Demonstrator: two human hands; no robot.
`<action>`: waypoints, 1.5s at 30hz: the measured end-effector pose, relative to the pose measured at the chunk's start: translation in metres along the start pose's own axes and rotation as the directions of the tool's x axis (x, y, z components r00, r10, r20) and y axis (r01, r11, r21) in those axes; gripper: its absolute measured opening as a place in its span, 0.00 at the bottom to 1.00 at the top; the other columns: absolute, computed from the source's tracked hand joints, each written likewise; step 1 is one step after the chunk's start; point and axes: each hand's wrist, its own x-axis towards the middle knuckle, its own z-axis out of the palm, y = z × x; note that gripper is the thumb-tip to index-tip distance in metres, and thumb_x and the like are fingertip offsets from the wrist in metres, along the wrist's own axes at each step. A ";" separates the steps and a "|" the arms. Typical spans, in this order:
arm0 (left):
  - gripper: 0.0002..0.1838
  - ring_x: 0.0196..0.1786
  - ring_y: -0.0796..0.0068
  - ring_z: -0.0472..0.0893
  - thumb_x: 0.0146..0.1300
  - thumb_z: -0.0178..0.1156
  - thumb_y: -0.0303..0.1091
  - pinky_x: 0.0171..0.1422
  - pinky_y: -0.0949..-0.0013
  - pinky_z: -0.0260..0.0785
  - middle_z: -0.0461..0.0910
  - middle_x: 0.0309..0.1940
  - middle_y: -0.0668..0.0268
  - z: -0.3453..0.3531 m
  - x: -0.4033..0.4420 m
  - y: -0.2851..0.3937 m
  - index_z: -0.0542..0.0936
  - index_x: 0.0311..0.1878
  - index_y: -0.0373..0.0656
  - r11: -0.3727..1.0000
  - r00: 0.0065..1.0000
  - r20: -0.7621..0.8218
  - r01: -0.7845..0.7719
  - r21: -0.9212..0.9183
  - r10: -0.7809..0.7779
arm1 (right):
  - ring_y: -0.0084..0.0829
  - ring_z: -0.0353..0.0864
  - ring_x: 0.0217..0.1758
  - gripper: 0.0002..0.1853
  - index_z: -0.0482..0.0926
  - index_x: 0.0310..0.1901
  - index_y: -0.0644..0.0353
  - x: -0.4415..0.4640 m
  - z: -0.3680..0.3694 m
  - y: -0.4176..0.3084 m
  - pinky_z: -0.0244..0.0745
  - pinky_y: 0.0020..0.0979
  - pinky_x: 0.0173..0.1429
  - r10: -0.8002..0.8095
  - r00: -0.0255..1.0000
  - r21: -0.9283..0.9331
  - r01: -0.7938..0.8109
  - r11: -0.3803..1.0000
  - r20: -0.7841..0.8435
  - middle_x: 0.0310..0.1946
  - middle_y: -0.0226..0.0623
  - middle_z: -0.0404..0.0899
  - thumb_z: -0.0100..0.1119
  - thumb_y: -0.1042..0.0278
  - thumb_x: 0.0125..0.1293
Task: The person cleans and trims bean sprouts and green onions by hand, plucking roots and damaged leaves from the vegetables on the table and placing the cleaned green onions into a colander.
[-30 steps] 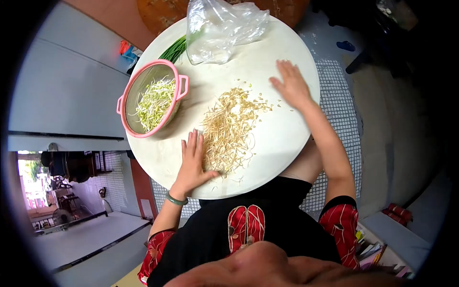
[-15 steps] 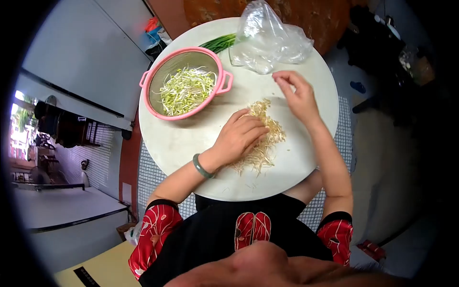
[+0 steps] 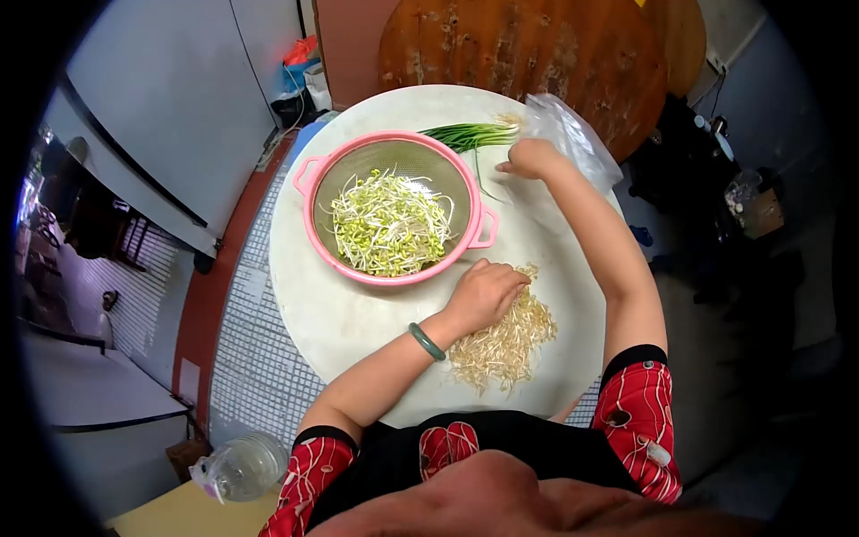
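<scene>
My left hand [image 3: 488, 294], a green bangle at its wrist, rests with bent fingers at the upper left edge of a heap of thin, yellowish bean sprout roots [image 3: 506, 351]. Its fingertips are partly hidden, so what they hold does not show. Farther back, my right hand [image 3: 534, 161] is closed at the clear plastic bag [image 3: 573, 134], which lies crumpled behind and around it. To the left stands a pink-rimmed colander [image 3: 394, 279] with mesh sides. Inside it are bean sprouts [image 3: 389, 224] with yellow-green heads.
A bunch of spring onions [image 3: 465, 136] lies behind the colander, near my right hand. The round white table [image 3: 304, 304] bears all this. A brown wooden tabletop [image 3: 519, 63] stands beyond it. On the left below is a large clear plastic bottle [image 3: 246, 467].
My right hand has moved away from me to the bag, which has sunk from upright and shifted right. My left hand's fingers have curled at the heap. The view has shifted.
</scene>
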 end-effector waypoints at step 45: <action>0.19 0.35 0.82 0.75 0.71 0.53 0.36 0.41 0.78 0.71 0.78 0.44 0.65 0.009 -0.006 -0.016 0.72 0.61 0.39 0.438 0.792 0.351 0.580 -0.687 -0.500 | 0.26 0.82 0.34 0.20 0.76 0.48 0.67 -0.208 0.075 -0.028 0.81 0.29 0.38 0.404 0.914 0.873 0.171 -0.456 0.032 0.36 0.38 0.83 0.66 0.60 0.62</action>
